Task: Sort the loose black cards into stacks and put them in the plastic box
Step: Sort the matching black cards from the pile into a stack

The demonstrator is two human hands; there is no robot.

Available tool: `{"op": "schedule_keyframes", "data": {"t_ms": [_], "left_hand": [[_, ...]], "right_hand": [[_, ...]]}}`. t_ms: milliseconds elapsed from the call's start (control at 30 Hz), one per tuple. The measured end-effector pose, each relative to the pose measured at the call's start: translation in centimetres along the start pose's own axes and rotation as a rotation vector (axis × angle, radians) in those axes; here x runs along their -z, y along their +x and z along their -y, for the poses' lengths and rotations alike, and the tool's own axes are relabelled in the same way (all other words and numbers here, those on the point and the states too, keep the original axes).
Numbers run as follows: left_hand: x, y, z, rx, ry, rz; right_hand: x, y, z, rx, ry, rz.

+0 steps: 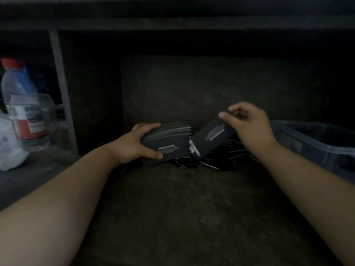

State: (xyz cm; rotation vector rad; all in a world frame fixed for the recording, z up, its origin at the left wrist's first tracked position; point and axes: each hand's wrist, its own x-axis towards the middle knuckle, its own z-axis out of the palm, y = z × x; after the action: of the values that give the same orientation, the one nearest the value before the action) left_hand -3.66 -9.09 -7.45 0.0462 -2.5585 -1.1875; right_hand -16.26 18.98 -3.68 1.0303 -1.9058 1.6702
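Black paper cards with white print make a thick stack (167, 144), and your left hand (134, 146) grips it, thumb on the near face and fingers curled over the far side. That stack is the part of the job that looks done so far: a good many cards are squared up together. It is not in the box yet.

Just right of the stack, your right hand (247, 121) pinches one more black card (213, 135) by its top end, between thumb and fingertips. The card tilts down toward the stack, and its low end comes very near the stack's right side. I think this card is about to join the stack. A blurry bit of card shows below it. I cannot tell if it is a second card, or if you hold it.

Under both hands, a messy pile of loose black cards (221, 160) lies on the dark desk (182, 208). Their thin white edges stick out every way. These are left to sort, so the job looks only part way along.

Far to the right, near your right arm, sits the grey see-through plastic box (311, 148). Its inside is too dark to see, so I cannot tell if any stacks are in it.
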Motion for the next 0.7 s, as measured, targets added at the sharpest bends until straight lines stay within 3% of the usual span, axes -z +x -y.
{"op": "schedule_keyframes", "data": {"t_ms": [100, 167, 367, 433, 567, 633, 700], "left_hand": [[0.0, -0.2, -0.2, 0.012, -0.007, -0.008], [-0.1, -0.2, -0.2, 0.006, -0.019, -0.010], [-0.2, -0.3, -1.0, -0.031, -0.030, -0.089], [-0.2, -0.5, -1.5, -0.070, -0.050, -0.110], [-0.8, -0.5, -2.1, -0.089, -0.031, -0.010], [-1.0, -0.6, -2.1, -0.087, 0.011, -0.003], [-1.1, -0.7, -1.9, -0.086, 0.053, 0.016]], "right_hand": [[0.0, -0.6, -0.4, -0.241, 0.041, 0.355], [0.0, -1.0, -1.0, -0.353, 0.066, 0.470], [0.3, 1.0, 0.3, -0.338, 0.744, 0.184], [0.2, 0.5, 0.6, -0.327, 0.611, 0.250], [0.2, -1.3, -0.8, -0.269, -0.181, 0.665], [0.3, -1.5, -1.1, -0.274, -0.317, 0.791], [0.3, -1.2, -0.8, -0.260, -0.312, 0.777]]}}
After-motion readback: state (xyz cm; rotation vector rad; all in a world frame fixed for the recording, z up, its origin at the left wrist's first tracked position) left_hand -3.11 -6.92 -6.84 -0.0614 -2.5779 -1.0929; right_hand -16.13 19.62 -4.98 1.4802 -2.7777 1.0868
